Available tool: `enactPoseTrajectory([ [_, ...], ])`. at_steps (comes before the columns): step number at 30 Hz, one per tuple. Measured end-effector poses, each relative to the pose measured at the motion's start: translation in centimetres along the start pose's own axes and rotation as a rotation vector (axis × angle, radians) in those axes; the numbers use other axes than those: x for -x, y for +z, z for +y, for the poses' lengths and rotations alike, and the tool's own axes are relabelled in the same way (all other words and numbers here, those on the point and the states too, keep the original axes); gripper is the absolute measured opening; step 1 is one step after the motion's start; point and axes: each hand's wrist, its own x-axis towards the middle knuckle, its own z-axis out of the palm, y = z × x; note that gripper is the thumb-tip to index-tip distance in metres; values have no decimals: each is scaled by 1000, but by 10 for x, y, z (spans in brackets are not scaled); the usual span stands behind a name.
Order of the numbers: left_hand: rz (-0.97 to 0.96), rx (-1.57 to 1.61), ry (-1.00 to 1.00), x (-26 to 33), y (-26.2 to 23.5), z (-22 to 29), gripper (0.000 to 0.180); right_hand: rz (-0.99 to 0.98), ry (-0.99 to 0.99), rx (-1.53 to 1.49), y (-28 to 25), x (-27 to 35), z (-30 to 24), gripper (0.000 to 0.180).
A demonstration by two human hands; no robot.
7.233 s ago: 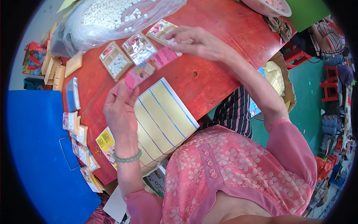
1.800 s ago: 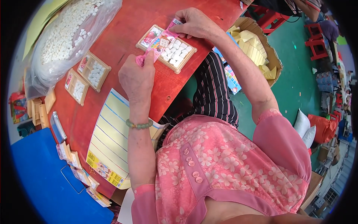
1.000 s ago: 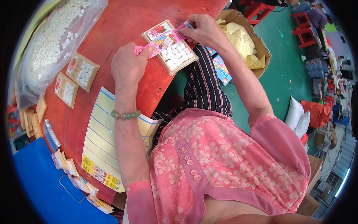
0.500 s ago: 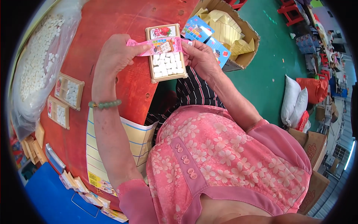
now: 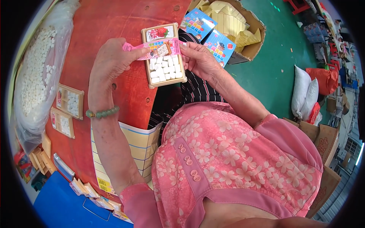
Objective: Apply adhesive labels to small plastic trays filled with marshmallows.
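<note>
A tan tray [image 5: 151,84] holds rows of small white pillow-shaped pieces [image 5: 165,69], with a strawberry-picture card [image 5: 160,33] in its far end. Across its middle lies a pink printed paper band [image 5: 172,47], whose left end sticks out past the tray. My left hand [image 5: 114,57] pinches that loose end between thumb and fingers. On the other side, my right hand [image 5: 202,60] grips the band's right end against the tray edge; some of its fingertips are hidden behind the tray.
A clear bag of white pieces [image 5: 38,72] lies at the far left of the red table [image 5: 125,17]. Two smaller filled trays [image 5: 70,101] rest beside it. Banded packs [image 5: 89,190] line the blue surface [image 5: 64,205]. At right, blue boxes [image 5: 219,46] lie by an open carton [image 5: 262,34].
The whole view has shifted slightly. Both hands and the tray appear a little further left, with each hand keeping its hold on the band.
</note>
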Motion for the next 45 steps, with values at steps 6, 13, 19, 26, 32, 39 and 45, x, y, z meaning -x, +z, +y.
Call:
enactPoseTrajectory([
  [6, -103, 22, -35, -2, -2, 5, 50, 3, 42, -33, -3, 1, 8, 15],
  [13, -47, 97, 43, -3, 0, 3, 54, -140, 61, -115, -20, 3, 6, 12],
  [19, -44, 101, 57, -4, 1, 3, 52, -18, 89, -24, -7, 1, 13, 30],
  [26, -15, 96, 101, -6, 4, -4, 52, -151, 165, -130, -5, 38, 31, 77],
  [32, -42, 80, 90, -5, 2, -2, 54, -14, 21, -83, 54, 44, 21, 66],
  [39, -24, 96, 106, -9, 7, -2, 54, 229, -50, -230, 78, 35, 13, 46],
  [45, 10, 110, 126, -6, 9, -3, 55, 257, -38, -287, 80, 29, 9, 42],
])
